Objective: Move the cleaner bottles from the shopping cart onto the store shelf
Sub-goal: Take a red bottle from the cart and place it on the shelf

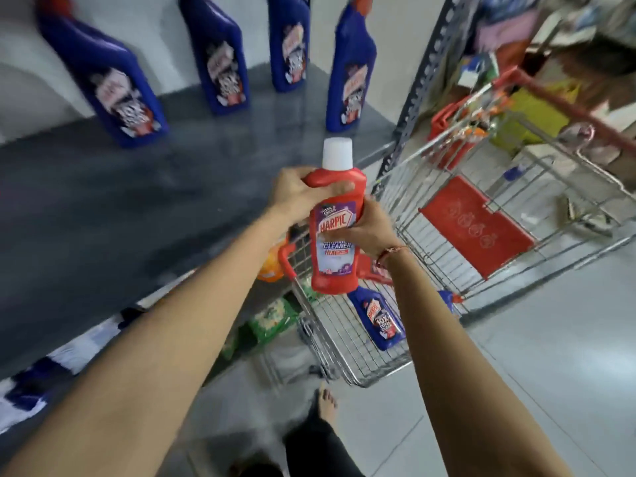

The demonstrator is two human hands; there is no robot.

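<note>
Fingers [339,188] of the left hand [296,196] are wrapped over the shoulder of the red cleaner bottle [335,232], just under its white cap [337,153], while those of the right hand [370,232] are closed on the bottle's side at label height. Both grips are clamped on the same bottle, which is held upright at the centre of the frame, above the near edge of the shopping cart [447,215] and in front of the grey shelf [103,208]. The two-handed hold is judged to serve steadying and turning, so that the label faces outward when the bottle is set down.

Four blue cleaner bottles [227,60] are seen standing along the back of the shelf in the upper left of the frame, spaced apart with labels forward; the bare front area appears reserved for further stock. One blue bottle [378,318] is seen lying flat on the cart's wire floor, lower centre, with another partly hidden just beside it to the right. The task is judged partly done, with the red bottle in transfer and not yet resting on the shelf.
</note>
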